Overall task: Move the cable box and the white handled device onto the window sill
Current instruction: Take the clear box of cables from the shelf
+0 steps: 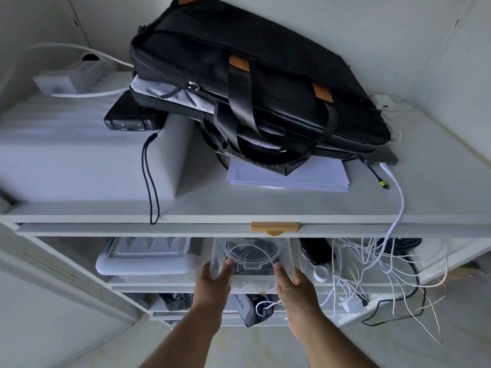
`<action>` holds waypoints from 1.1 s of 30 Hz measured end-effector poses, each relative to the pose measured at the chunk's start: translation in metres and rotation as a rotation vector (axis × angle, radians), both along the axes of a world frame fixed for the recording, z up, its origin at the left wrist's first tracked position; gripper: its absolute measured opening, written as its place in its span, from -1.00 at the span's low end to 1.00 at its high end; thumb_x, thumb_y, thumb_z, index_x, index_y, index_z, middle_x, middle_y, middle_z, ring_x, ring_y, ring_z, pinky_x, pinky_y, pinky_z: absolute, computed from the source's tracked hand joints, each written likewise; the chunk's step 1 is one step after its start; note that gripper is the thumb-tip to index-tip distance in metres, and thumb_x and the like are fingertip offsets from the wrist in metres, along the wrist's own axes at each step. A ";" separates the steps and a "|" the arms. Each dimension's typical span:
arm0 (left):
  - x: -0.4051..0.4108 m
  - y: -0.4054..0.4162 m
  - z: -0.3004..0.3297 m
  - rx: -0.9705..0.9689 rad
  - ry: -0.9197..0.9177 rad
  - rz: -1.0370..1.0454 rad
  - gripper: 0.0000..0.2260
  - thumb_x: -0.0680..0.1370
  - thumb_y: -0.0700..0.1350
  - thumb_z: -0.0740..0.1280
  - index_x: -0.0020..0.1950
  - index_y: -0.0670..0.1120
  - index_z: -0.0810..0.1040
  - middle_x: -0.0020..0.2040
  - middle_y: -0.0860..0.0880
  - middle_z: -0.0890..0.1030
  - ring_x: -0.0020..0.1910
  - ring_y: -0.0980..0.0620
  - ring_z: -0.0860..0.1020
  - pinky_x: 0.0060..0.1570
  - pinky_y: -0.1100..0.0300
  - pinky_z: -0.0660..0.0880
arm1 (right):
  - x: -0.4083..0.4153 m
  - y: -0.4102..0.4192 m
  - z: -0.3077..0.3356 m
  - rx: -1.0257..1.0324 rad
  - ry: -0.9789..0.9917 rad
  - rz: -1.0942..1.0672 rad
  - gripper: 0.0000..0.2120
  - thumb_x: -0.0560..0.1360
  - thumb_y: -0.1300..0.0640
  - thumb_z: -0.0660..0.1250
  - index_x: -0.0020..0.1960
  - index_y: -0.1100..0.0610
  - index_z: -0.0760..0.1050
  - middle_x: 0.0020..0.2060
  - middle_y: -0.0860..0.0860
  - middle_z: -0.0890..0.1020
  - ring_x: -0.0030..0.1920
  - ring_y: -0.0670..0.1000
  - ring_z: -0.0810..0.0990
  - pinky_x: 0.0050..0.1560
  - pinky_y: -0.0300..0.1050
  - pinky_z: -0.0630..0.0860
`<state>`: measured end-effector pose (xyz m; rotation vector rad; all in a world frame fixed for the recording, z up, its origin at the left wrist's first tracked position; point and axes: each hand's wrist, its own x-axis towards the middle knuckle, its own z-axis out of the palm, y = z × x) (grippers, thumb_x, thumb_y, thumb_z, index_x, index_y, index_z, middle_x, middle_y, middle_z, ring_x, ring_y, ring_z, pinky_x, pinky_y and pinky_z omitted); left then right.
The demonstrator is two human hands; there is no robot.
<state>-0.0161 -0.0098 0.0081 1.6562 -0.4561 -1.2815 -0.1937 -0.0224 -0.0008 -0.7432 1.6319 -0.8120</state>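
The cable box point(251, 257), a clear plastic tub with a round lid and dark leads coiled inside, sits at the front of the upper shelf point(138, 281) under the sill, with the left hand point(215, 274) and right hand point(289, 284) pressed flat against its two sides, thumbs on top, gripping it between them. Best drawn straight out and level, I think, keeping clear of the white cables point(372, 264) tangled just to its right, then lifted to bare window sill point(345, 205) in front of the black bag point(265, 88) and papers point(289, 177)
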 end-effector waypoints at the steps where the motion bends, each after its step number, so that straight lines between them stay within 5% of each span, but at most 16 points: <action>1: -0.002 0.007 0.001 0.014 -0.006 0.010 -0.39 0.56 0.11 0.45 0.57 -0.02 0.39 0.03 0.13 0.55 -0.07 0.11 0.58 0.38 -0.15 0.52 | -0.002 0.006 0.003 -0.001 -0.022 -0.003 -0.04 0.31 -0.48 0.41 0.51 0.09 0.45 0.41 0.09 0.58 0.36 0.14 0.62 0.41 0.14 0.51; 4: -0.008 0.032 0.016 0.049 -0.040 0.016 -0.33 0.49 0.21 0.49 0.54 0.02 0.42 0.18 0.04 0.61 0.19 -0.06 0.63 0.39 -0.18 0.51 | -0.010 0.025 0.013 -0.011 -0.058 -0.044 0.21 0.03 -0.63 0.42 0.48 0.08 0.48 0.36 0.03 0.60 0.35 0.11 0.63 0.44 0.14 0.51; 7: -0.014 0.063 0.035 0.051 -0.056 0.032 -0.42 0.40 0.29 0.51 0.35 0.09 0.56 0.23 0.02 0.66 0.27 -0.11 0.62 0.38 -0.18 0.52 | -0.017 0.049 0.015 -0.018 -0.076 -0.053 0.20 0.00 -0.61 0.47 0.46 0.07 0.51 0.39 0.07 0.62 0.34 0.07 0.64 0.43 0.14 0.52; 11: -0.015 0.117 0.064 0.015 -0.106 0.032 -0.75 0.52 0.10 0.50 0.13 0.09 0.58 0.05 0.10 0.69 0.06 0.01 0.67 0.30 -0.11 0.58 | -0.017 0.093 0.031 -0.033 -0.039 -0.022 -0.14 0.07 -0.54 0.53 0.21 -0.05 0.68 0.23 0.03 0.72 0.28 0.06 0.67 0.40 0.15 0.54; 14: 0.001 0.163 0.078 -0.008 -0.213 -0.025 -0.69 0.50 0.17 0.48 0.10 0.01 0.60 -0.17 0.08 0.68 -0.29 0.23 0.62 0.00 0.13 0.64 | -0.010 0.132 0.055 -0.016 -0.004 0.078 -0.53 0.28 -0.30 0.55 0.07 -0.06 0.71 -0.06 -0.08 0.77 0.04 -0.01 0.73 0.12 -0.18 0.64; 16: 0.013 0.193 0.088 -0.018 -0.254 -0.053 -0.59 0.42 0.28 0.41 0.07 -0.01 0.59 -0.14 0.04 0.68 -0.25 0.22 0.62 -0.04 0.20 0.62 | -0.006 0.155 0.061 0.012 -0.027 0.204 -0.41 0.18 -0.32 0.57 0.12 -0.05 0.68 -0.14 -0.16 0.76 -0.11 -0.15 0.72 -0.08 -0.33 0.60; 18: 0.032 0.226 0.095 -0.005 -0.262 -0.004 -0.58 0.31 0.35 0.39 -0.03 0.08 0.57 -0.17 0.01 0.69 -0.26 0.19 0.64 -0.04 0.19 0.62 | 0.012 0.185 0.072 -0.056 -0.019 0.273 -0.51 0.13 -0.24 0.67 -0.04 -0.03 0.71 -0.30 -0.18 0.77 -0.19 -0.08 0.73 -0.11 -0.33 0.62; 20: 0.060 0.264 0.094 -0.007 -0.300 0.090 -0.68 0.33 0.31 0.47 -0.05 0.17 0.57 -0.26 0.02 0.71 -0.34 0.23 0.65 -0.13 0.23 0.62 | 0.051 0.211 0.093 -0.154 0.047 0.264 -0.79 0.34 -0.09 0.63 -0.28 0.01 0.70 -0.45 -0.10 0.70 -0.27 0.06 0.67 -0.07 -0.18 0.58; 23: 0.108 0.327 0.097 -0.015 -0.320 0.223 -0.79 0.47 0.21 0.50 0.03 0.23 0.57 -0.19 0.07 0.74 -0.23 0.24 0.68 -0.22 0.36 0.52 | 0.117 0.255 0.105 -0.231 0.040 0.326 -0.71 0.30 -0.22 0.55 -0.20 0.00 0.74 -0.41 -0.09 0.69 -0.23 0.07 0.63 0.07 0.04 0.58; 25: 0.138 0.364 0.100 -0.025 -0.303 0.317 -0.75 0.45 0.25 0.48 0.06 0.24 0.59 -0.15 0.04 0.76 -0.15 0.07 0.73 -0.15 0.24 0.55 | 0.152 0.285 0.106 -0.279 0.014 0.412 -0.87 0.36 -0.15 0.57 -0.18 -0.12 0.75 -0.38 -0.18 0.72 -0.16 0.08 0.66 0.15 0.12 0.60; 29: 0.203 0.450 0.103 -0.021 -0.315 0.522 -0.78 0.45 0.22 0.50 0.02 0.22 0.60 -0.17 0.05 0.76 -0.16 -0.01 0.72 -0.16 0.17 0.54 | 0.240 0.340 0.113 -0.259 -0.009 0.600 -0.74 0.46 0.06 0.57 -0.34 0.18 0.71 -0.46 0.01 0.71 -0.28 0.15 0.62 -0.06 0.04 0.55; 32: 0.244 0.503 0.101 0.014 -0.330 0.670 -0.79 0.50 0.15 0.50 0.08 0.15 0.62 -0.14 0.04 0.75 -0.11 -0.03 0.72 -0.19 0.19 0.49 | 0.307 0.380 0.105 -0.224 -0.111 0.621 -0.76 0.45 0.33 0.55 -0.29 0.42 0.56 -0.19 0.56 0.63 -0.05 0.32 0.50 0.01 0.50 0.47; 33: 0.259 0.520 0.098 0.016 -0.343 0.716 -0.78 0.50 0.16 0.49 0.09 0.15 0.63 -0.12 0.03 0.75 -0.10 -0.04 0.72 -0.17 0.17 0.50 | 0.331 0.391 0.104 -0.226 -0.101 0.663 -0.77 0.45 0.34 0.54 -0.27 0.43 0.55 -0.19 0.58 0.61 -0.03 0.35 0.49 -0.03 0.44 0.49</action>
